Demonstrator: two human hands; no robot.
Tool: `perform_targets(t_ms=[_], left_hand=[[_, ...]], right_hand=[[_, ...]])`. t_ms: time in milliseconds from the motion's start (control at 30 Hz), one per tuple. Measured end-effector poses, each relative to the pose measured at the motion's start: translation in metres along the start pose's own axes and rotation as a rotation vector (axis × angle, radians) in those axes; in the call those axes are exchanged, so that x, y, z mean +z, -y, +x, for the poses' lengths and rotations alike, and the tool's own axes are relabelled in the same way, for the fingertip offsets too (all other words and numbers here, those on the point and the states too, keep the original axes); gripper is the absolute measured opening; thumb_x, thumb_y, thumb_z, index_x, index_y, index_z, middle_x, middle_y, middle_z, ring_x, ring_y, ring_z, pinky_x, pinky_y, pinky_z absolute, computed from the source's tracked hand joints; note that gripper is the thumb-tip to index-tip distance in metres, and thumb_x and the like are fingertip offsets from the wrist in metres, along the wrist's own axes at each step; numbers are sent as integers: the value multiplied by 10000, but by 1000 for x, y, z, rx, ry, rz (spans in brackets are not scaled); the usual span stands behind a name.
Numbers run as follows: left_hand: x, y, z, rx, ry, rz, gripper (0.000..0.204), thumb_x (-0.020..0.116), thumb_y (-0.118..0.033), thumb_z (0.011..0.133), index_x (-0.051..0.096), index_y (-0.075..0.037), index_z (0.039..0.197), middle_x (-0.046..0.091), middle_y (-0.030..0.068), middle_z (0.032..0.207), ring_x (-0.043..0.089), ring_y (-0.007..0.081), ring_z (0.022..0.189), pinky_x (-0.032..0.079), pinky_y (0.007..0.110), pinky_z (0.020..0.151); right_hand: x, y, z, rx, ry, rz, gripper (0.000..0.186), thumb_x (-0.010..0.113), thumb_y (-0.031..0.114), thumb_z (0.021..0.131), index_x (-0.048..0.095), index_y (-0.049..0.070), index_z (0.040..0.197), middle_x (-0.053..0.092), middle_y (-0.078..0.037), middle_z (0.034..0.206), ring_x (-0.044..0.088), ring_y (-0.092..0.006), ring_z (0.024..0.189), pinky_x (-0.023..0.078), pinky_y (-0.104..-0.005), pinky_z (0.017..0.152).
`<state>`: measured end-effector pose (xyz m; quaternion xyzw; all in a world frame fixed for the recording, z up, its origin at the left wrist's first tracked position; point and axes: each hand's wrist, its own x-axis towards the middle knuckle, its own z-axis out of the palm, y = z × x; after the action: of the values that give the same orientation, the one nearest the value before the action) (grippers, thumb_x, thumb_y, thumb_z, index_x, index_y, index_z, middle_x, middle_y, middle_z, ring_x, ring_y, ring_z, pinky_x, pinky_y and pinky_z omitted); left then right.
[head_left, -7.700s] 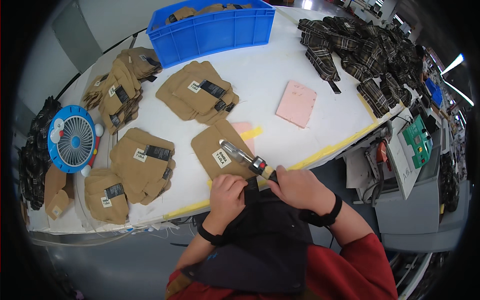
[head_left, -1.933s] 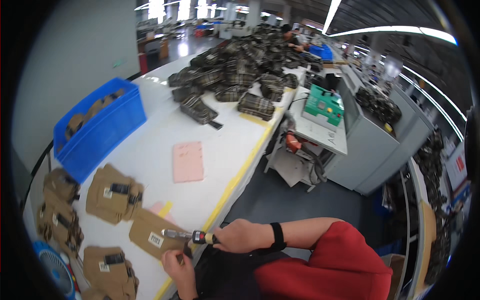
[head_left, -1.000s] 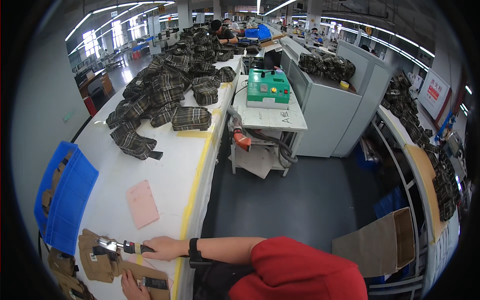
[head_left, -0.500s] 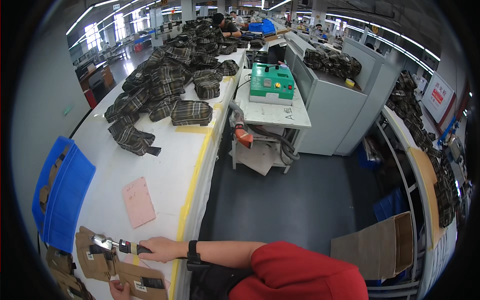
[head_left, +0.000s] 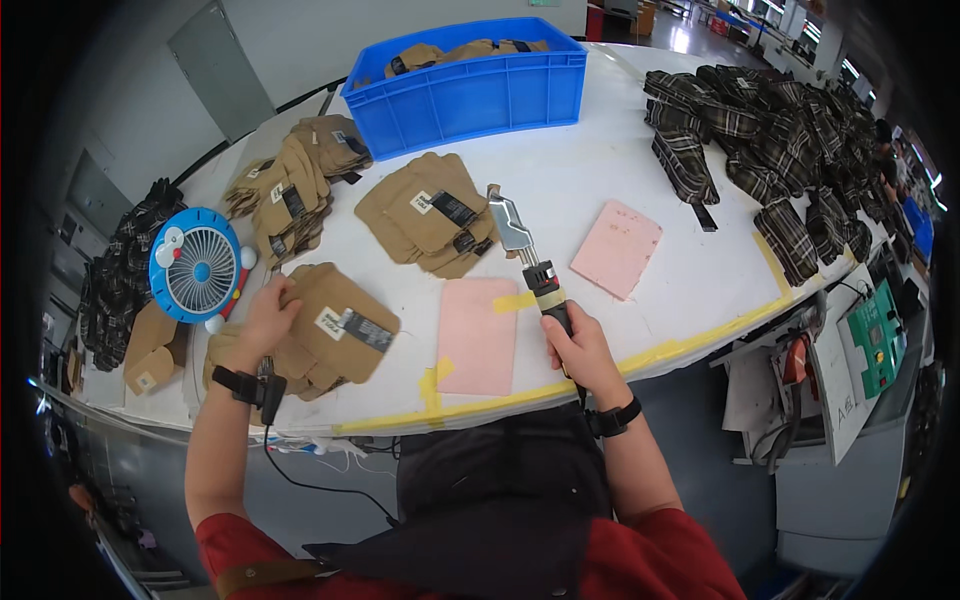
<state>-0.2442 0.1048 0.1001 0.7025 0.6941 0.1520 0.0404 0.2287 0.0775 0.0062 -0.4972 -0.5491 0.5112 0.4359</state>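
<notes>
My right hand is wrapped round the black handle of a handheld electric tool with a bare metal head. The head points away from me, beside a stack of brown fabric pieces with black and white labels. On the left, the fingers of my left hand close at the upper left edge of a labelled brown fabric piece, which tops another stack. Between my hands a pink pad lies bare on the white table, fixed with yellow tape.
A blue crate of brown pieces stands at the back. More brown pieces, a blue fan and a cardboard box are left. A second pink pad and heaped plaid pouches lie right. A green machine stands beyond the table.
My view has swung left to face the table. The brown piece over the near pad is off it. My left hand has moved left to another stack; the tool has drawn back from the far stack.
</notes>
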Motion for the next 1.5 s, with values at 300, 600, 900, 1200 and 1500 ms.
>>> perform_targets(t_ms=[300, 600, 900, 1200, 1500], left_hand=[[-28, -49, -92, 757, 686, 155, 679, 905, -156, 657, 646, -78, 1280, 687, 158, 1182, 642, 372, 1119, 512, 443, 971], [-35, -229, -33, 1192, 1297, -112, 758, 838, -231, 780, 515, -63, 1445, 590, 216, 1367, 568, 380, 1247, 409, 474, 1103], [-29, -290, -10, 1649, 1457, -77, 766, 843, -277, 777, 521, -95, 1448, 576, 210, 1394, 557, 372, 1272, 407, 472, 1107], [-68, -345, -18, 1814, 1607, -67, 774, 849, -322, 774, 528, -127, 1451, 561, 204, 1420, 546, 363, 1297, 405, 470, 1111], [-18, -243, 52, 810, 584, -312, 285, 751, -243, 891, 633, -21, 1024, 686, 123, 978, 679, 247, 922, 532, 346, 797]], right_hand=[[1, 1, -2, -161, 19, -199, 368, 579, 394, 1026, 586, 35, 1106, 608, -67, 639, 631, -175, 524, 506, -347, 528], [-14, 1, -6, -93, 51, -156, 441, 540, 431, 1026, 534, 5, 1138, 585, -94, 657, 637, -232, 527, 503, -378, 572], [-10, -3, -3, -115, 28, -155, 399, 540, 408, 1023, 540, 12, 1073, 594, -92, 665, 629, -242, 525, 497, -391, 578], [-4, 3, -3, -91, 62, -120, 363, 570, 389, 1012, 574, 34, 1087, 629, -88, 640, 654, -214, 533, 523, -378, 540], [-18, 0, -7, -26, -31, -81, 323, 622, 324, 1008, 571, 5, 1018, 589, -33, 639, 588, -115, 510, 474, -279, 499]])
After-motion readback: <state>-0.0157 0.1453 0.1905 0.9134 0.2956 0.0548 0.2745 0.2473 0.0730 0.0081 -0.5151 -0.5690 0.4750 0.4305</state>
